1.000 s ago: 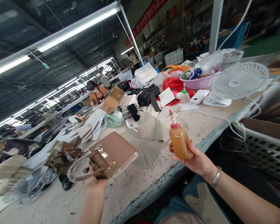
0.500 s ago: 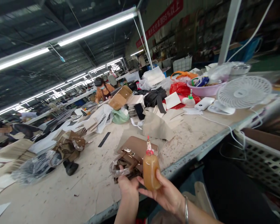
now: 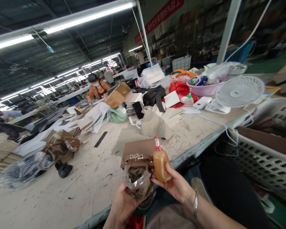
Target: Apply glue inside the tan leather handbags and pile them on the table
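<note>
A squeeze bottle of amber liquid (image 3: 161, 165) with a red-and-white nozzle stands nearly upright in my right hand (image 3: 178, 186), fingers wrapped round its lower part. My left hand (image 3: 125, 202) grips the near side of a brown handbag (image 3: 139, 152) at the table edge. The bag has a gold clasp, and clear plastic wraps its handle. Its soft brown lining bulges toward me, partly over my left fingers. The bottle is right beside the bag's right side; whether they touch I cannot tell.
Another brown bag (image 3: 62, 146) lies at the left by crumpled clear plastic (image 3: 21, 168). A white fan (image 3: 239, 92), a pink basin (image 3: 205, 89) and fabric pieces (image 3: 154, 124) crowd the far side. White crates (image 3: 264, 162) stand at the right. A co-worker (image 3: 97, 89) sits across.
My left hand has taken hold of the handbag and turned it, so its clasp and lining face me. The bottle has shifted slightly right in my right hand. The view has turned a little.
</note>
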The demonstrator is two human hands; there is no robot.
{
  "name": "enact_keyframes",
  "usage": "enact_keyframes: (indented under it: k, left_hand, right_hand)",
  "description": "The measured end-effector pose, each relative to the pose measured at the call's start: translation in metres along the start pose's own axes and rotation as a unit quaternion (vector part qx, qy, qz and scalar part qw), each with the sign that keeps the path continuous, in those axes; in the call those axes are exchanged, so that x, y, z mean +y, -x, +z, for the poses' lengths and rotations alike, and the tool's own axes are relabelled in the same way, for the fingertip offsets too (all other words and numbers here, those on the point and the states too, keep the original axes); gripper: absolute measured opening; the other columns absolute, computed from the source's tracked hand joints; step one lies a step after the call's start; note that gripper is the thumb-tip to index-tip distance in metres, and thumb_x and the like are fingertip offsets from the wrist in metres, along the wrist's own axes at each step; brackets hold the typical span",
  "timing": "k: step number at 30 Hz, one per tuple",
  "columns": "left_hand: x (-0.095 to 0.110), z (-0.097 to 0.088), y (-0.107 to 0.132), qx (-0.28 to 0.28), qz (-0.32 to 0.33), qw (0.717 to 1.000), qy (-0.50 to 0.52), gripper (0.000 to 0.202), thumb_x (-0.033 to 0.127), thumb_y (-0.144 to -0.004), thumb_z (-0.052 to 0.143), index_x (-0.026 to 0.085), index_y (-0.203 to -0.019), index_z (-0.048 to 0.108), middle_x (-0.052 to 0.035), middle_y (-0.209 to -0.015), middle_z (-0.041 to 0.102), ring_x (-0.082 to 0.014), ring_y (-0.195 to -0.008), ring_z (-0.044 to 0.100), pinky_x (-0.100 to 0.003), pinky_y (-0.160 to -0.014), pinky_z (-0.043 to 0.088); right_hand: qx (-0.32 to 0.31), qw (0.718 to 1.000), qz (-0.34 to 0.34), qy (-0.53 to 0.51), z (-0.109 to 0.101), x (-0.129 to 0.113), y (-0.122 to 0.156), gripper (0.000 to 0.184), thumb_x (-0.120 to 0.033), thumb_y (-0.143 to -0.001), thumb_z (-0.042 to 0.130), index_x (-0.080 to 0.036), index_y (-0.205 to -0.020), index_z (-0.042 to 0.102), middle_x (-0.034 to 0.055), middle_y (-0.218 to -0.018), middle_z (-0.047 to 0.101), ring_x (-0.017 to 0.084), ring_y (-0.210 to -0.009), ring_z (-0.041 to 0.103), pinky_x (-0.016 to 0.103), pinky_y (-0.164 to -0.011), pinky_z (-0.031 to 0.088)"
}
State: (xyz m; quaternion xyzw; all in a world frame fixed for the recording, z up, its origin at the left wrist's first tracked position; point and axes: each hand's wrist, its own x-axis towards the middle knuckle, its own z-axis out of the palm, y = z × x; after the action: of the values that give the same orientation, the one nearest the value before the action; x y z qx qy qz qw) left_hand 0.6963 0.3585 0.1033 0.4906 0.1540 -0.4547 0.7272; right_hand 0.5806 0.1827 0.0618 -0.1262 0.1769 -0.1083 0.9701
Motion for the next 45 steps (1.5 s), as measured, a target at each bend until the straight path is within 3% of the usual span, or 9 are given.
enact_keyframes:
  k: [4, 12, 17, 20, 23, 27, 33, 39, 45]
  left_hand:
    - [0.005, 0.001, -0.008, -0.031, -0.044, 0.998, -0.033, 0.049, 0.03, -0.088, 0.05, 0.003, -0.129, 0.046, -0.0228, -0.11, 0.067, -0.0383, -0.101, 0.064, -0.05, -0.077, 0.056]
    - [0.011, 0.017, -0.014, 0.104, -0.04, 0.988, -0.107, 0.046, 0.037, -0.087, 0.056, 0.014, -0.127, 0.051, -0.0103, -0.091, 0.074, -0.0277, -0.081, 0.07, -0.04, -0.067, 0.058]
    - [0.003, 0.02, -0.008, 0.073, -0.006, 0.976, -0.206, 0.05, 0.039, -0.078, 0.068, 0.012, -0.12, 0.059, -0.014, -0.099, 0.072, -0.0283, -0.093, 0.068, -0.035, -0.071, 0.058]
    - [-0.004, 0.021, 0.0, 0.077, 0.08, 0.96, -0.259, 0.054, 0.023, -0.069, 0.077, 0.016, -0.12, 0.06, -0.0127, -0.105, 0.071, -0.0298, -0.098, 0.067, -0.036, -0.074, 0.058]
    - [-0.008, 0.019, 0.004, 0.077, 0.122, 0.966, -0.216, 0.047, 0.004, -0.067, 0.07, 0.015, -0.113, 0.065, -0.0102, -0.094, 0.073, -0.0283, -0.095, 0.068, -0.035, -0.077, 0.057]
    - [-0.009, 0.016, 0.0, 0.123, 0.037, 0.988, -0.085, 0.028, 0.005, -0.074, 0.063, 0.009, -0.101, 0.066, -0.0098, -0.077, 0.073, -0.0257, -0.08, 0.07, -0.038, -0.076, 0.058]
    - [-0.006, 0.023, 0.0, 0.101, -0.061, 0.988, -0.104, 0.044, 0.039, -0.081, 0.062, 0.014, -0.118, 0.061, -0.0139, -0.1, 0.072, -0.0335, -0.092, 0.068, -0.049, -0.074, 0.057]
    - [0.007, 0.002, 0.011, 0.082, -0.117, 0.95, -0.278, 0.048, 0.041, -0.083, 0.06, 0.007, -0.117, 0.06, -0.0191, -0.107, 0.069, -0.0304, -0.09, 0.069, -0.035, -0.078, 0.056]
    - [0.011, -0.022, 0.018, 0.171, -0.014, 0.968, -0.186, 0.031, 0.017, -0.081, 0.065, 0.007, -0.109, 0.056, -0.018, -0.096, 0.071, -0.0259, -0.085, 0.07, -0.034, -0.077, 0.058]
  right_hand:
    - [0.004, 1.0, -0.001, 0.019, -0.007, 0.001, 0.0, 0.05, -0.042, -0.068, 0.081, -0.021, -0.109, 0.063, 0.0059, -0.104, 0.069, 0.023, -0.098, 0.063, 0.047, -0.09, 0.05]
    - [-0.008, 0.997, -0.021, 0.075, -0.014, 0.007, -0.002, 0.05, -0.042, -0.067, 0.082, -0.021, -0.109, 0.063, 0.0041, -0.099, 0.068, 0.016, -0.085, 0.063, 0.034, -0.078, 0.052]
    - [-0.031, 0.995, -0.039, 0.084, -0.016, 0.012, -0.002, 0.049, -0.041, -0.069, 0.08, -0.021, -0.11, 0.063, 0.0049, -0.103, 0.068, 0.016, -0.085, 0.063, 0.028, -0.075, 0.049]
    - [-0.057, 0.993, -0.045, 0.095, -0.013, 0.014, 0.0, 0.047, -0.039, -0.069, 0.08, -0.019, -0.11, 0.065, 0.0051, -0.101, 0.068, 0.016, -0.086, 0.063, 0.026, -0.077, 0.048]
    - [-0.076, 0.989, -0.055, 0.112, -0.01, 0.016, 0.002, 0.046, -0.037, -0.067, 0.081, -0.018, -0.105, 0.066, 0.0044, -0.097, 0.068, 0.014, -0.085, 0.063, 0.023, -0.077, 0.046]
    - [-0.08, 0.988, -0.053, 0.12, -0.01, 0.016, 0.0, 0.048, -0.037, -0.067, 0.081, -0.017, -0.107, 0.066, 0.005, -0.098, 0.068, 0.015, -0.083, 0.063, 0.024, -0.076, 0.046]
    - [-0.068, 0.987, -0.062, 0.133, -0.013, 0.013, -0.002, 0.051, -0.038, -0.064, 0.083, -0.016, -0.106, 0.066, 0.0052, -0.099, 0.068, 0.015, -0.084, 0.063, 0.025, -0.078, 0.046]
    - [-0.061, 0.986, -0.08, 0.137, -0.014, 0.013, -0.003, 0.05, -0.036, -0.061, 0.085, -0.015, -0.103, 0.067, 0.0047, -0.096, 0.069, 0.015, -0.082, 0.063, 0.026, -0.077, 0.046]
    - [-0.051, 0.987, -0.074, 0.133, -0.016, 0.015, -0.004, 0.047, -0.037, -0.062, 0.084, -0.016, -0.101, 0.069, 0.0049, -0.096, 0.069, 0.015, -0.081, 0.063, 0.026, -0.076, 0.047]
